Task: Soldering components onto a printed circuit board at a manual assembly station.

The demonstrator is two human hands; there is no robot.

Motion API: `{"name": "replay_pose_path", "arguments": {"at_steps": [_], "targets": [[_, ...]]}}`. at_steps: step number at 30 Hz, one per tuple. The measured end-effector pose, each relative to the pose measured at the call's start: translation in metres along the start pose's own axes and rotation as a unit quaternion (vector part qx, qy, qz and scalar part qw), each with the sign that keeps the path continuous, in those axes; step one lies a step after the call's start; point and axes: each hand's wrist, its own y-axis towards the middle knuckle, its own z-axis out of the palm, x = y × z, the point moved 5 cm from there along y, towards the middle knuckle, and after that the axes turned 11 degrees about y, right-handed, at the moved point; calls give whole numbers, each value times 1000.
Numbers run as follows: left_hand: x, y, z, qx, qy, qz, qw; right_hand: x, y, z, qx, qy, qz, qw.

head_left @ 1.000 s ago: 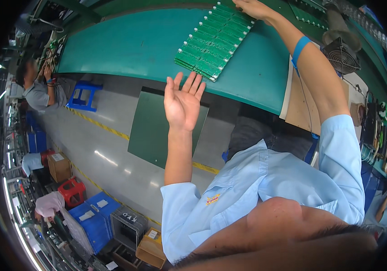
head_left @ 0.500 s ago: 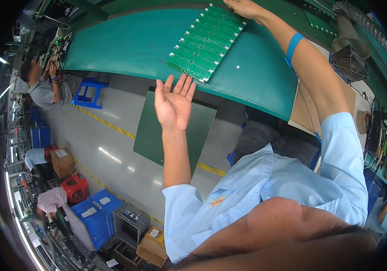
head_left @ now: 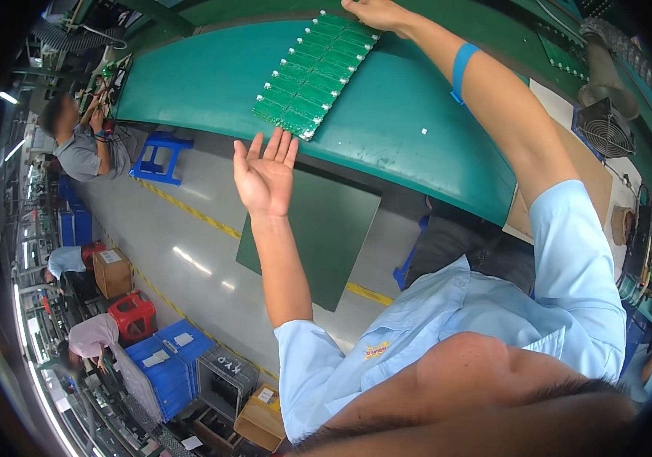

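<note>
A green circuit board panel [head_left: 312,75], with rows of small white connectors along both long sides, is over the teal work table, slanting from far right to near left. At its far end is my right hand [head_left: 378,14], closed on the edge, with some fingertips cut off or hidden. My left hand [head_left: 266,181] is palm up at the near end, fingers stretched out and their tips at or just under the panel's edge. A blue wrist strap [head_left: 461,70] circles my right forearm. Whether more panels lie beneath this one, I cannot tell.
The teal table [head_left: 417,171] carries a small white bit [head_left: 424,131]. To the right are a black fan [head_left: 606,133] and a brown board [head_left: 589,171]. A dark green panel [head_left: 311,240] is below the table edge. A co-worker [head_left: 82,145] sits far left by a blue stool [head_left: 161,158].
The circuit board panel has shifted left over the table, and both my hands have moved left with it. The whole view has also shifted slightly.
</note>
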Motion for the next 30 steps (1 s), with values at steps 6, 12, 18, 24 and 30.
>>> {"name": "replay_pose_path", "arguments": {"at_steps": [6,12,18,24,30], "targets": [[5,19,-13,10,5,15,1000,-11,4,12,2,-6,-8,1000],[9,32,-29,9,-1,17,1000,-21,13,11,-32,-21,-13,999],[12,31,-40,7,4,35,999,-22,5,8,-21,5,0,1000],[22,10,-38,-18,5,50,999,-25,-12,-14,-41,24,26,999],[33,-10,-28,-32,34,75,996,-17,-42,-40,-54,35,21,998]]}}
